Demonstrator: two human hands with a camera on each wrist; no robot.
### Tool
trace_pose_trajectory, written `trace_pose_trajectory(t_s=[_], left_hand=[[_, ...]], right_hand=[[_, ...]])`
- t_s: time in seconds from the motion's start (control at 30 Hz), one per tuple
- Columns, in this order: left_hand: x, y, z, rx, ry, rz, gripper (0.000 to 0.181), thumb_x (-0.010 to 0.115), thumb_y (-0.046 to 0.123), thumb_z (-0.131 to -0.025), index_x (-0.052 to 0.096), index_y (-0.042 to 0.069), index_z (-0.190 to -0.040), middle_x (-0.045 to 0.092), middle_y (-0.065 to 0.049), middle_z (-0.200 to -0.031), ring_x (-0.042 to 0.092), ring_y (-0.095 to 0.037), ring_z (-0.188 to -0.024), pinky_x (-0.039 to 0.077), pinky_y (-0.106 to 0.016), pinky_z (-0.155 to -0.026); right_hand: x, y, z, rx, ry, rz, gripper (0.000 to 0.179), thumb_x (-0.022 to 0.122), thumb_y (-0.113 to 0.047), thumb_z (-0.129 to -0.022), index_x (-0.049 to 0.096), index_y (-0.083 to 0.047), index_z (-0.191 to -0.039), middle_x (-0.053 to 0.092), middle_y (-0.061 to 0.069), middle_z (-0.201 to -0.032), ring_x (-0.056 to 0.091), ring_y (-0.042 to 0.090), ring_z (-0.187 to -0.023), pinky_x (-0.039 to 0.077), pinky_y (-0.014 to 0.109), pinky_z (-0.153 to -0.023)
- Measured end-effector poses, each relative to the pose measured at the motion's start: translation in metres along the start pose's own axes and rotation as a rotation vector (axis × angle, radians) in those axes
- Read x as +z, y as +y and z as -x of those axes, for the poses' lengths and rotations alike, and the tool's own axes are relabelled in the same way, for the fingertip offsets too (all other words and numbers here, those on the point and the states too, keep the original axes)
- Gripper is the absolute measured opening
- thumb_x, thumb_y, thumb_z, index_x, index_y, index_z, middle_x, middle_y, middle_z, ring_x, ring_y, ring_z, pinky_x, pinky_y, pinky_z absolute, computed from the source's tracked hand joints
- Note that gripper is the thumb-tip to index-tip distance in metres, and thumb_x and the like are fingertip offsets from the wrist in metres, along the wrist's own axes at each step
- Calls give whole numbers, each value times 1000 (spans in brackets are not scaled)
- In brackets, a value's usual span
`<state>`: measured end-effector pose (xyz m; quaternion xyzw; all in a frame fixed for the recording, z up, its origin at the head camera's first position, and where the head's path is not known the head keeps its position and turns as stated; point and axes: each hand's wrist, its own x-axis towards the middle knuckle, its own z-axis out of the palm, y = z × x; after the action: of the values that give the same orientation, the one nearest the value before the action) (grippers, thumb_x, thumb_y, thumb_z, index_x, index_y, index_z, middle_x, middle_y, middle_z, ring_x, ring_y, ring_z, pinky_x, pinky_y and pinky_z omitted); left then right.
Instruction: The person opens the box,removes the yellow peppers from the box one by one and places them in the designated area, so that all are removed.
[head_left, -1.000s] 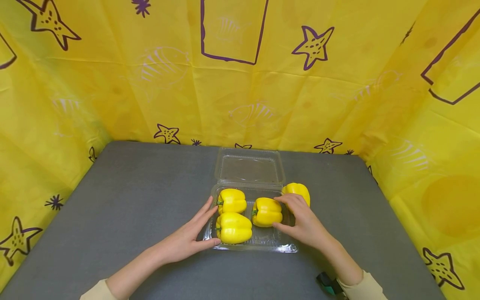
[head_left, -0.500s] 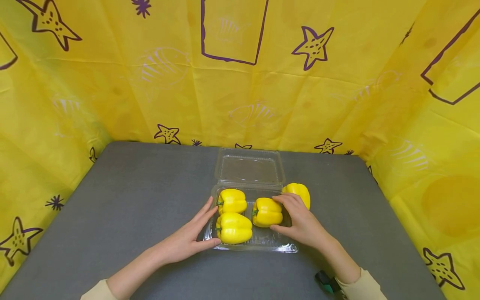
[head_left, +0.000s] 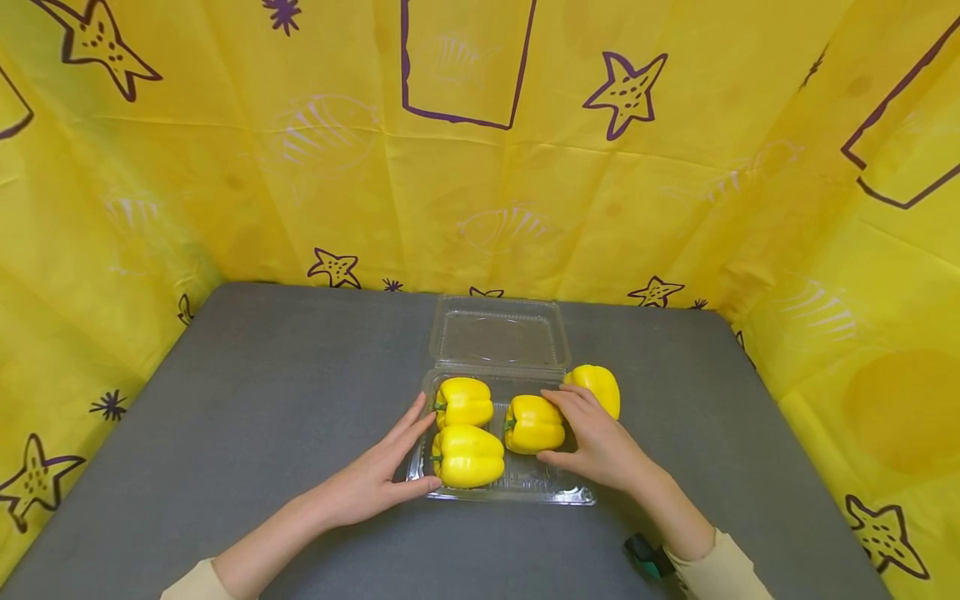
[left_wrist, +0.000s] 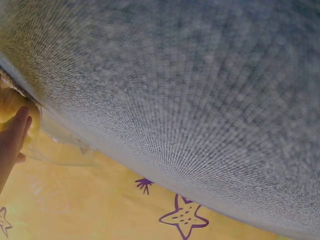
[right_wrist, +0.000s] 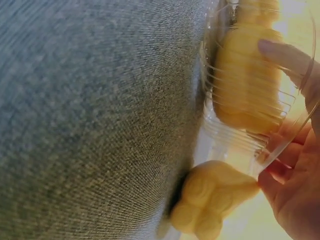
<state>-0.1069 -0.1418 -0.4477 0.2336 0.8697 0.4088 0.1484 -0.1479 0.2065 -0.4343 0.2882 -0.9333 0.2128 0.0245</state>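
Observation:
A clear plastic clamshell container (head_left: 517, 495) lies with its lid (head_left: 498, 333) folded back. Three yellow bell peppers lie in it: one at upper left (head_left: 465, 402), one at lower left (head_left: 471, 457) and one at right (head_left: 533, 425). My right hand (head_left: 603, 442) holds the right-hand pepper, thumb on its near side and fingers on its far side. In the right wrist view, the thumb (right_wrist: 287, 57) overlaps that pepper (right_wrist: 245, 80) beyond the ribbed clear wall. My left hand (head_left: 367, 479) rests along the container's left edge, fingers extended and thumb by the lower-left pepper.
Another yellow bell pepper (head_left: 596, 387) lies outside the container, just behind my right hand. A black and green object (head_left: 647, 556) shows by the right wrist. The grey table (head_left: 300, 358) meets yellow cloth (head_left: 465, 183) printed with starfish and fish along its back and sides.
My right hand has shifted slightly left, farther round the right-hand pepper. The peppers in the container and my left hand stay where they were.

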Motion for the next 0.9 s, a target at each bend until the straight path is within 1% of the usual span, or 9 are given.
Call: trace_pose_trajectory(t_s=[0.13, 0.47, 0.77, 0.9], left_hand=[[0, 0, 0, -2, 2, -1, 93, 64, 59, -86, 20, 17, -157, -4, 5, -163, 14, -25, -146, 27, -54, -110], [0, 0, 0, 2, 0, 3, 93, 64, 59, -87, 19, 16, -157, -4, 5, -163, 13, -24, -147, 27, -54, -110], [0, 0, 0, -1, 1, 0, 93, 64, 58, -87, 20, 17, -157, -4, 6, -163, 14, -25, -146, 27, -54, -110], [0, 0, 0, -4, 2, 0, 93, 64, 59, -87, 20, 17, -157, -4, 6, -163, 14, -25, -146, 27, -55, -110]], right_hand=[[1, 0, -1, 1, -9, 9, 85, 85, -42, -72, 49, -6, -140, 54, 6, -137, 40, 27, -133, 38, 47, -106], [2, 0, -2, -8, 7, 6, 84, 86, -42, -72, 50, -6, -139, 55, 5, -135, 42, 25, -130, 38, 45, -106], [3, 0, -1, -23, 38, -3, 82, 87, -43, -70, 52, -7, -136, 57, 5, -131, 45, 25, -127, 38, 45, -106], [4, 0, -1, -27, 54, -6, 81, 88, -44, -68, 54, -8, -134, 58, 3, -128, 47, 23, -124, 40, 44, -105]])
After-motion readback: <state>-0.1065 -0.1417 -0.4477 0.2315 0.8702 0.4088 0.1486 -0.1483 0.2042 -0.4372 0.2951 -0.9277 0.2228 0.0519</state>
